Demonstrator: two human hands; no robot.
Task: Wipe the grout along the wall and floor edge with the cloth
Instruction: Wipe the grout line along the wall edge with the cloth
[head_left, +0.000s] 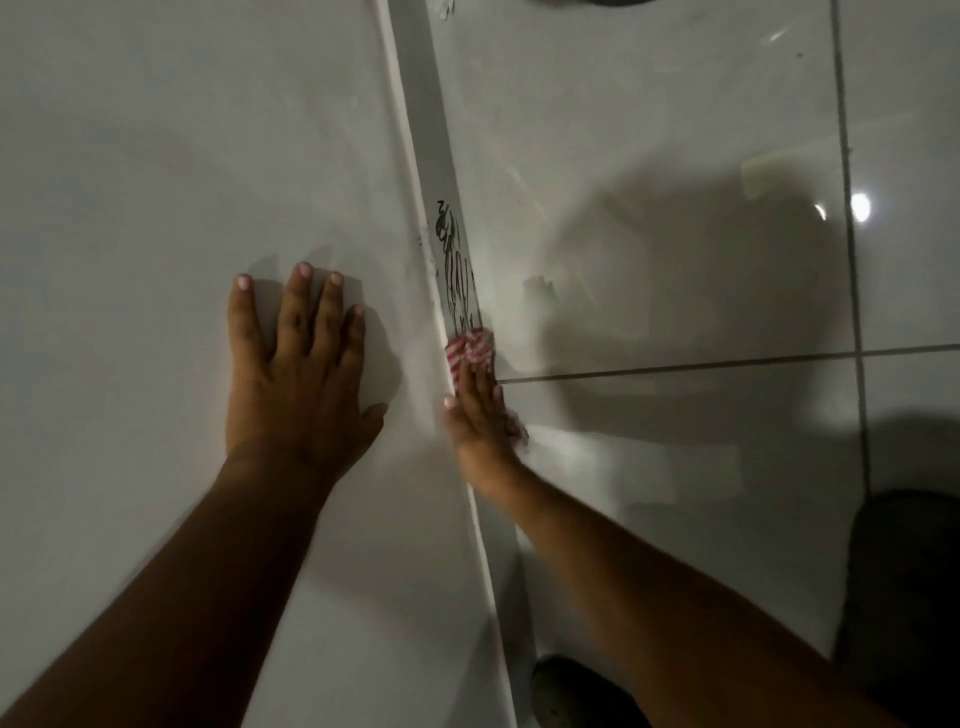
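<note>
With the grout line (415, 171) taken as the landmark, the scene is read from its left side to its right. Well to the left of it, the left hand (298, 374) is laid flat on the wall (156, 156), fingers spread and palm down; nothing is held in that grip, and it is judged to serve as a brace.

The pale grout strip runs from the top of the view down toward the bottom, where wall and floor meet. Just to its right, above the cloth, a patch of dark scribbled marks (457, 265) is seen on the grey band at the floor edge; this stretch is judged not yet wiped.

Directly below those marks, touching the grout line, the cloth (470, 351) is found: red-and-white striped, bunched into a small wad and pressed into the corner. It is covered from below by the right hand (478, 415), whose fingers are pressed together over it, pinning it to the surface; the hand is blurred, so finer detail cannot be told.

The cloth is judged light, soft and limp, so it would fold or slip out unless kept wadded under flat fingers. Hold is best taken on the bunched middle, with the fingertips behind the leading edge.

To the right of the grout line, the glossy floor tiles (675, 130) are seen; they are judged slippery.
</note>
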